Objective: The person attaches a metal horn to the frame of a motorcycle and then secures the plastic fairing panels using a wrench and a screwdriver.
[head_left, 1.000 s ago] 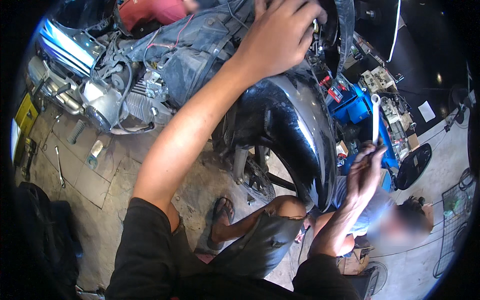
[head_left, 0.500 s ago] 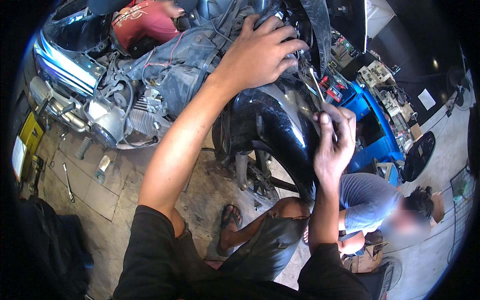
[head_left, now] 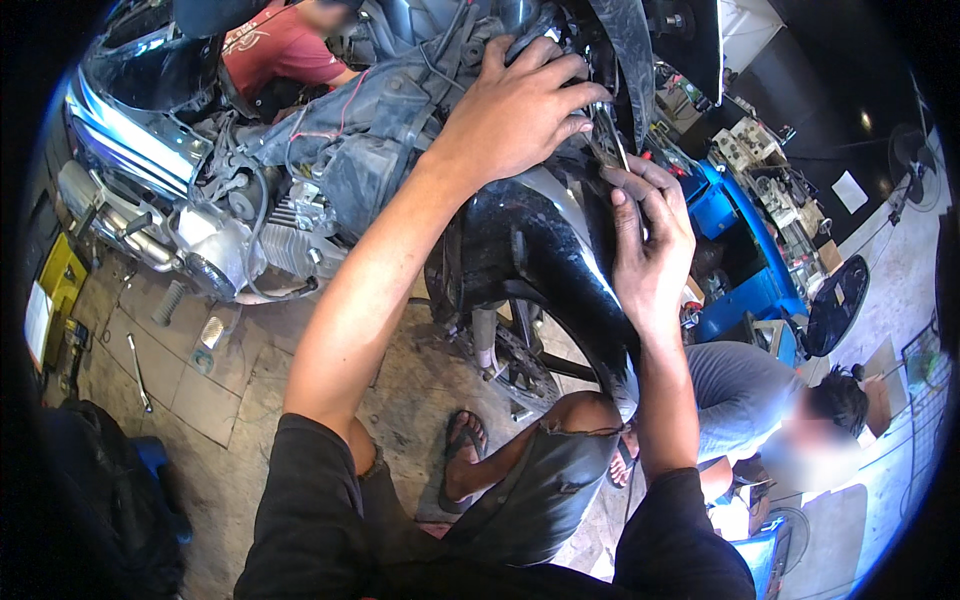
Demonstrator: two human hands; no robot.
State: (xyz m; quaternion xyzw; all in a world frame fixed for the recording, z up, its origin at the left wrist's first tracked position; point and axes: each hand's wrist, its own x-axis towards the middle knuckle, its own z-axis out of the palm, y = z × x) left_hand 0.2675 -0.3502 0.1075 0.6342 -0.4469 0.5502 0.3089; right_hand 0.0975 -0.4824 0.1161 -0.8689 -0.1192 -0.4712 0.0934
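A partly stripped motorcycle stands in front of me, its black front fender (head_left: 555, 240) below my hands. My left hand (head_left: 525, 115) rests over the dark parts at the steering head, fingers spread apart. My right hand (head_left: 652, 230) is closed on a slim metal wrench (head_left: 621, 152). The wrench's upper end reaches in among the parts just right of my left fingertips. What it touches there is hidden. Under the fender are the front wheel and its brake disc (head_left: 525, 370).
A person in a red shirt (head_left: 285, 45) works behind the motorcycle. Another in a grey shirt (head_left: 740, 390) crouches at the right. A blue tool cabinet (head_left: 745, 300) stands beyond the fender. On the floor lie a long wrench (head_left: 138, 372) and a spring (head_left: 168, 302).
My right hand has moved up and slightly left, bringing the wrench in among the parts by my left hand. My left hand has barely shifted.
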